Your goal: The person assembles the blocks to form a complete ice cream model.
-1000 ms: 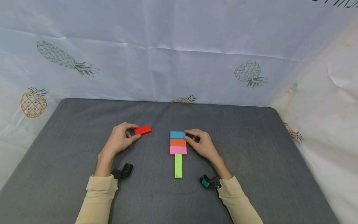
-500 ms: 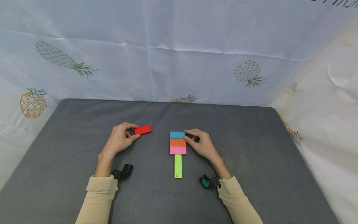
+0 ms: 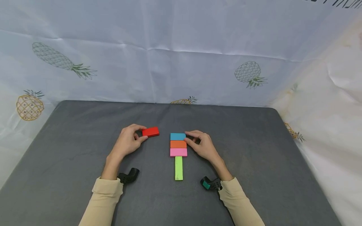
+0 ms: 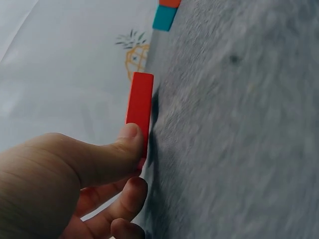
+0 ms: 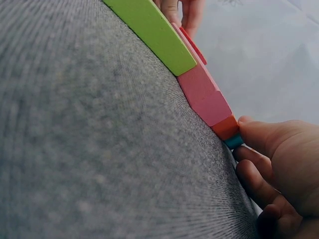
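Observation:
My left hand (image 3: 128, 140) pinches a red block (image 3: 150, 131) between thumb and fingers, left of a row of blocks. The left wrist view shows the thumb on one side of the red block (image 4: 140, 99), which is held just off the grey cloth. In the row, a blue block (image 3: 177, 136) lies farthest away, then an orange block (image 3: 178, 144) and a pink block (image 3: 178, 152), touching one another. A green block (image 3: 178, 168) runs lengthwise toward me from the pink one. My right hand (image 3: 204, 145) pinches the blue block's right end, the thumb near its seam with the orange block.
A grey cloth-covered table (image 3: 232, 135) carries everything. Behind it hangs a white curtain (image 3: 169, 72) with pineapple prints. Black wrist mounts (image 3: 129, 175) sit on both forearms above the tabletop.
My left hand has moved a little to the right with the red block, closer to the row. The right hand stays at the blue block, and the view has shifted slightly.

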The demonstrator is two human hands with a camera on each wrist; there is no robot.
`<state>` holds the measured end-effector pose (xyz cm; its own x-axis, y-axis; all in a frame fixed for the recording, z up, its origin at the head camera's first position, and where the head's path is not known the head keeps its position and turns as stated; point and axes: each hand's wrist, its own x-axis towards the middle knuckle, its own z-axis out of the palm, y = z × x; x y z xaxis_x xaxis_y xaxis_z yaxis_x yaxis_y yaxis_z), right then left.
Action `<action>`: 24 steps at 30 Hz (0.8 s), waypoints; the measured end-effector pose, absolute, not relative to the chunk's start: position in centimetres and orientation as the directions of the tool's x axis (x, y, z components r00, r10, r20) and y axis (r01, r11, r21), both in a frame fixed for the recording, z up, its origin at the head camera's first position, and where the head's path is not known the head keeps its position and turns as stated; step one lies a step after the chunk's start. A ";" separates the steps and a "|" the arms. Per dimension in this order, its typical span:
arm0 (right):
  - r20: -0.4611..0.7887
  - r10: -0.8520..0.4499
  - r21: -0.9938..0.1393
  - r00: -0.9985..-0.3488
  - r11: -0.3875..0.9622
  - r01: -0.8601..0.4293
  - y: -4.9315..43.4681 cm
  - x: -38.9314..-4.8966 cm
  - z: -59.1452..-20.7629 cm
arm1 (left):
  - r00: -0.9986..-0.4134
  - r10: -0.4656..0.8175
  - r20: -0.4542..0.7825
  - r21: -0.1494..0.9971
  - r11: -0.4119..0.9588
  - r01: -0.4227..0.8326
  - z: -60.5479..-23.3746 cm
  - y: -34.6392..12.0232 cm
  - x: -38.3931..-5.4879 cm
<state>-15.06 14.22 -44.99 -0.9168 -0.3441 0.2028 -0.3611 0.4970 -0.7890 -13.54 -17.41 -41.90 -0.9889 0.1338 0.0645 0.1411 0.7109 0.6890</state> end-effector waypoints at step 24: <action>0.219 -0.346 -0.790 -0.912 0.485 -0.374 14.2 -15.1 -44.8 | -0.987 0.157 0.045 0.682 0.717 0.145 -41.9 -13.8 -15.6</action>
<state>-15.06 14.19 -44.82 -0.9122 -0.3462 0.2192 -0.3741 0.4852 -0.7903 -15.60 -13.76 -41.93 -0.9866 0.1568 0.0448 0.1449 0.7173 0.6815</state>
